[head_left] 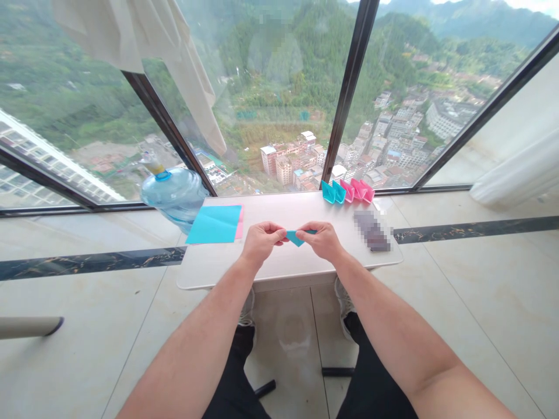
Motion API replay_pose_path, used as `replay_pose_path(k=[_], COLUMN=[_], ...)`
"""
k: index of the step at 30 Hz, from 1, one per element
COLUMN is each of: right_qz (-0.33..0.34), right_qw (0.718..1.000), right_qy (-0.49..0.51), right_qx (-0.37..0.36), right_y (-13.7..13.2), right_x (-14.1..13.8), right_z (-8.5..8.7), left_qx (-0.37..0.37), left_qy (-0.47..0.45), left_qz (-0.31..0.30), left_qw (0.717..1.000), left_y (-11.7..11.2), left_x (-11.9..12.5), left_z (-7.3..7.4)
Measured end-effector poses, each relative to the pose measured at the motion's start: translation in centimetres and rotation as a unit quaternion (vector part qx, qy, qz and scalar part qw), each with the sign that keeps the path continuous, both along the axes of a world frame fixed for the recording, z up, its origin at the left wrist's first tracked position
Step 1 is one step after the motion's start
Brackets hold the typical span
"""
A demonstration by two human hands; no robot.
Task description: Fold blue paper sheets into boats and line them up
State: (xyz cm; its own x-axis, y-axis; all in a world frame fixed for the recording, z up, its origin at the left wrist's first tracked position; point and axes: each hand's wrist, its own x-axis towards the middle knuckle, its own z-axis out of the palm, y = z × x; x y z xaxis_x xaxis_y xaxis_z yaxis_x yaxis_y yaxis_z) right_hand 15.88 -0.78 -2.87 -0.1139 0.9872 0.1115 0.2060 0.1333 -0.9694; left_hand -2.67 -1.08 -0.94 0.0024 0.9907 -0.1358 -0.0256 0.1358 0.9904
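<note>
Over the middle of a small white table (209, 270), my left hand (261, 240) and my right hand (322, 238) both pinch a small folded piece of teal paper (296, 237), one at each end. Their fingers are curled closed on it. A stack of flat paper sheets (213, 224), teal on top with pink beneath, lies on the table to the left. Several folded paper pieces (348, 191), teal and pink, stand in a row at the table's far edge.
A dark blurred flat object (372, 230) lies on the table's right side. A large blue water jug (174, 195) rests on its side by the window at left. Big glass panes stand just behind the table. My legs are under the table.
</note>
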Motion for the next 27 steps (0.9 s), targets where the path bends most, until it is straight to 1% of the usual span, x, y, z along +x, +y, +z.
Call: replay_pose_path(k=[3, 6, 8, 11, 14, 18, 23, 27], right_qz=[-0.001, -0.003, -0.002, 0.004, 0.003, 0.003, 0.006, 0.009], right_qw=[1.0, 1.0, 1.0, 0.999, 0.999, 0.999, 0.995, 0.991], right_qy=[-0.001, -0.005, -0.015, -0.036, -0.038, -0.044, -0.097, -0.134], right_qx=[0.003, 0.005, 0.009, 0.016, 0.014, 0.004, 0.019, 0.027], right_y=[0.1, 0.1, 0.1, 0.0, 0.0, 0.0, 0.0, 0.0], right_x=[0.0, -0.1, -0.1, -0.2, -0.4, -0.7, -0.6, -0.6], right_z=[-0.1, -0.2, -0.2, -0.3, -0.4, -0.7, -0.9, -0.8], left_qx=[0.003, 0.012, 0.03, 0.071, 0.102, 0.115, 0.131, 0.151], left_qy=[0.006, 0.029, 0.067, 0.142, 0.192, 0.235, 0.288, 0.301], left_qz=[-0.006, -0.026, -0.052, -0.083, -0.076, -0.068, -0.094, -0.117], left_qw=[1.0, 0.999, 0.996, 0.984, 0.973, 0.963, 0.944, 0.934], left_y=[0.0, 0.0, 0.1, 0.1, 0.2, 0.2, -0.1, -0.3], left_x=[-0.1, -0.2, -0.3, -0.2, -0.2, -0.2, -0.1, 0.1], left_z=[0.0, -0.2, -0.4, -0.8, -1.1, -1.2, -1.1, -1.2])
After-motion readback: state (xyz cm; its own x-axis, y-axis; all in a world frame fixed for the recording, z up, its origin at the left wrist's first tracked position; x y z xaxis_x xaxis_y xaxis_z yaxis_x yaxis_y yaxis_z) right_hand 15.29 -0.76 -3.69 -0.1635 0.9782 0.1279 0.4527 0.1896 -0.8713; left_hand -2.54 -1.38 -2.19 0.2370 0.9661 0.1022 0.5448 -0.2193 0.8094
